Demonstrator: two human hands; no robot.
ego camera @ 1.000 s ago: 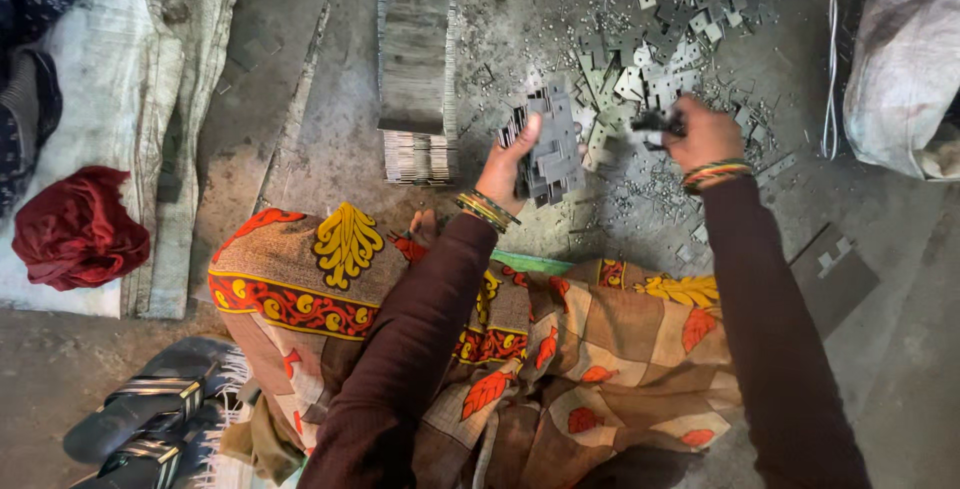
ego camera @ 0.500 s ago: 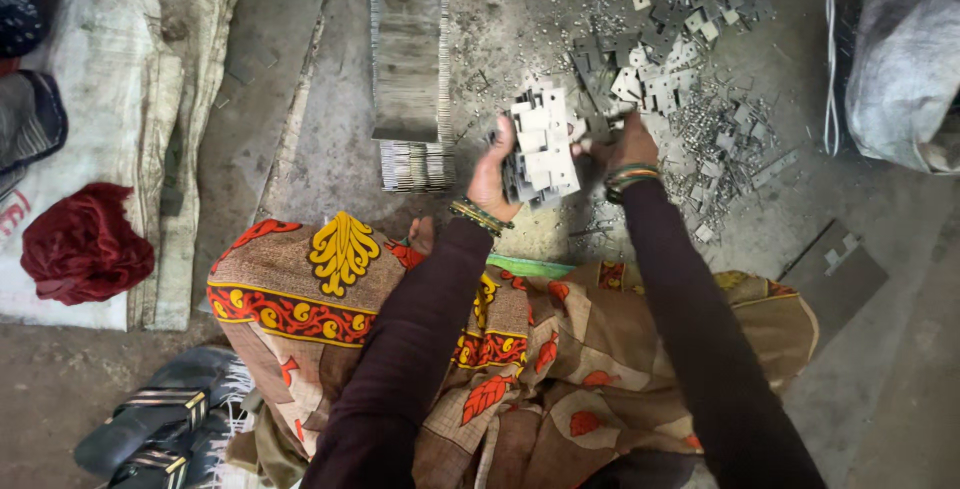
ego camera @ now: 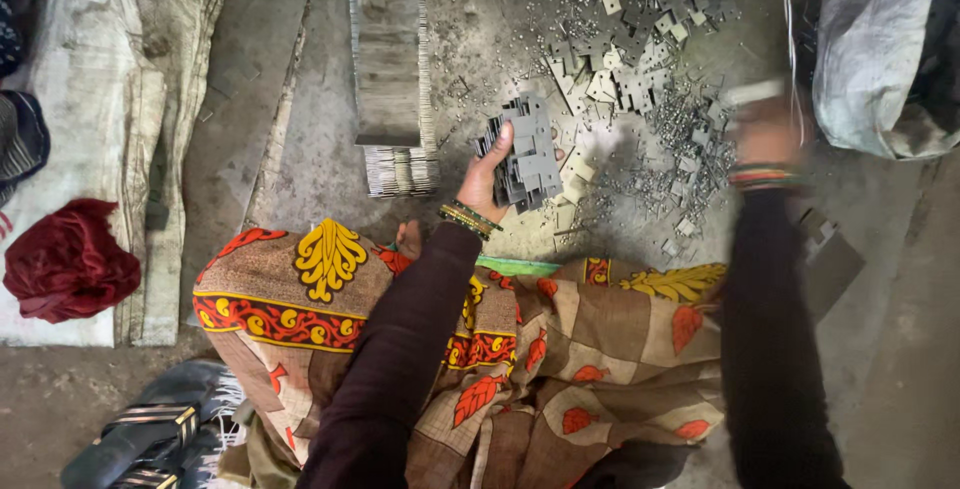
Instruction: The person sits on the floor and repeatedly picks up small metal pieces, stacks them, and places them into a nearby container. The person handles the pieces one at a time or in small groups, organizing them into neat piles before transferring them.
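While the left hand [ego camera: 492, 177] clamps an upright stack of metal plates [ego camera: 530, 154], the blurred right hand's [ego camera: 765, 129] grip is unclear.

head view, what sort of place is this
Probably a small metal-stamping workshop, worked at floor level. The left hand grips a stack of stamped metal plates, a loose pile of like pieces and shavings litters the bare concrete floor, and long rows of stacked plates lie nearby.

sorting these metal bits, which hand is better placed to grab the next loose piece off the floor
Probably the right hand: it is over the scattered pieces, though blurred, so its grip is unclear. The left hand is full, gripping a stack of plates.
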